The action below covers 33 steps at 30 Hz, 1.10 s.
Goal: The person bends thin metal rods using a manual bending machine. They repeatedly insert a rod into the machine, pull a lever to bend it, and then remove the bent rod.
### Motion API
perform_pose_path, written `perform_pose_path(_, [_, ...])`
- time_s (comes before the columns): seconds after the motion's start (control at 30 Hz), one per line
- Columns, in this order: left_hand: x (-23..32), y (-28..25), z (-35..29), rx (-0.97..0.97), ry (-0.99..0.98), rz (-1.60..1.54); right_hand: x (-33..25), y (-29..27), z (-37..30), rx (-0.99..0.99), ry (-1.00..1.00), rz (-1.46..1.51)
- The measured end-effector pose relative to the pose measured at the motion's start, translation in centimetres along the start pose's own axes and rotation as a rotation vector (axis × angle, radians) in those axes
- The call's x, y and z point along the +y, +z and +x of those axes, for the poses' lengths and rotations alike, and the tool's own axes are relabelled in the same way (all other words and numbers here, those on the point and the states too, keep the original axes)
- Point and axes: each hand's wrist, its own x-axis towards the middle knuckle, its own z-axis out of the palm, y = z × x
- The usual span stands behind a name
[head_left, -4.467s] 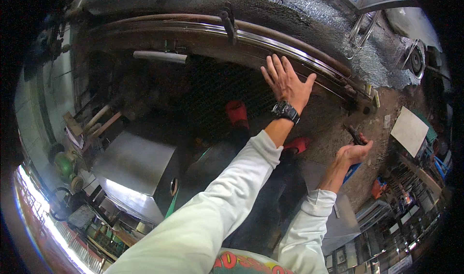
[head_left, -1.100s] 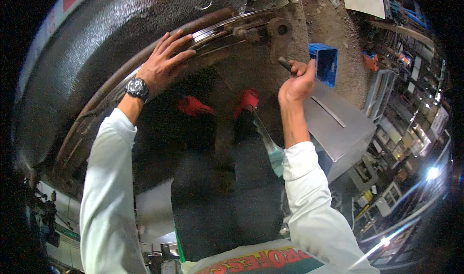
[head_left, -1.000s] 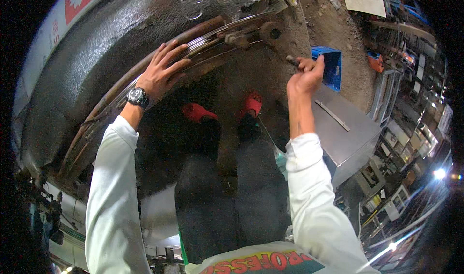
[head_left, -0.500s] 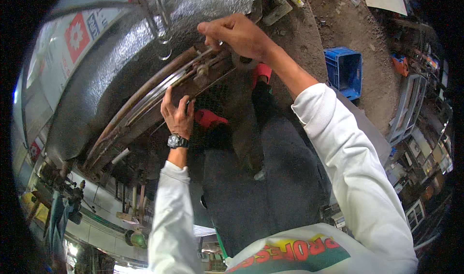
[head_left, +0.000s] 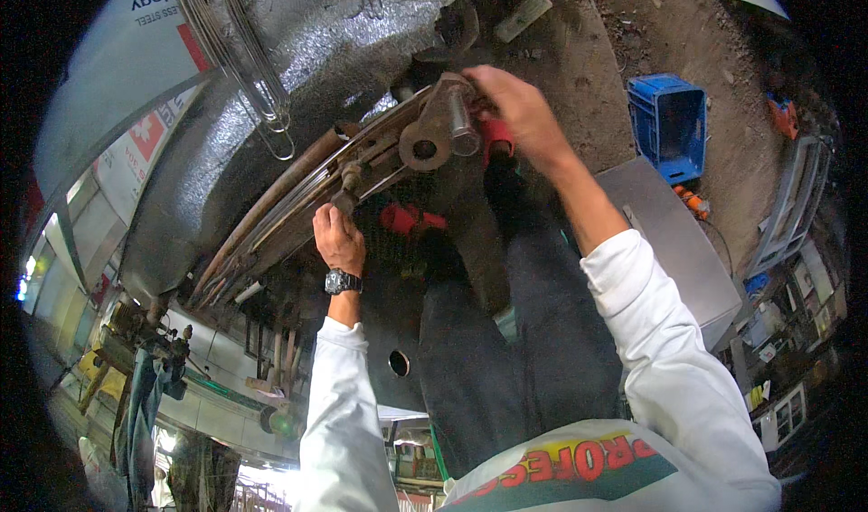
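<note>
A long rusty bench edge (head_left: 271, 214) with bright metal rods along it runs diagonally in front of me. My left hand (head_left: 340, 243) is closed at the lower end of a short rusty bolt-like piece (head_left: 351, 179) on that edge. At the bench's right end stands a rusty metal bracket (head_left: 423, 145) with a round hole and a shiny cylinder (head_left: 463, 131) beside it. My right hand (head_left: 517, 119), slightly blurred, has its fingers curled at the bracket's upper end; the fingertips are partly hidden.
Several bent wire rods (head_left: 262, 96) lie on the shiny dark benchtop (head_left: 194, 155). On the ground at the right are a blue crate (head_left: 642, 119), a grey metal box (head_left: 674, 250) and a ladder-like metal frame (head_left: 796, 209). My red shoes (head_left: 407, 218) are below the bench.
My left hand has closed its spread fingers at the bolt-like piece. My right hand has moved right and down, and the bracket and cylinder now show beside it. The view has shifted.
</note>
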Motion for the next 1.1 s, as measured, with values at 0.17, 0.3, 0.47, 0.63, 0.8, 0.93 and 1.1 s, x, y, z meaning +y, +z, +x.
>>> perform_pose_path(0.17, [0.1,-1.5,0.2,-0.01,0.054,-0.024,-3.8,2.9,0.1,-0.02,-0.149,-0.169])
perform_pose_path(0.3, [8.8,-6.8,4.4,0.005,-0.168,-0.351,-6.7,1.4,0.3,-0.37,-0.123,-0.046])
perform_pose_path(0.47, [10.4,-10.0,9.3,-0.323,-0.225,0.025,-7.8,3.9,-0.2,-0.476,-0.272,-0.312])
perform_pose_path(0.63, [5.8,-8.0,9.4,-0.539,-0.161,0.183,-7.0,4.1,0.5,-0.471,-0.29,-0.184])
perform_pose_path(0.8, [7.7,-6.3,7.3,-0.375,-1.413,-2.17,-2.9,2.9,1.1,-0.32,-0.075,0.025])
perform_pose_path(0.93, [11.5,-1.9,4.2,-0.033,-1.284,-2.026,1.3,1.0,0.8,-0.126,0.045,-0.005])
perform_pose_path(1.1, [3.0,-1.3,-0.6,0.019,-0.238,0.024,4.6,-4.3,1.2,-0.069,0.224,-0.157])
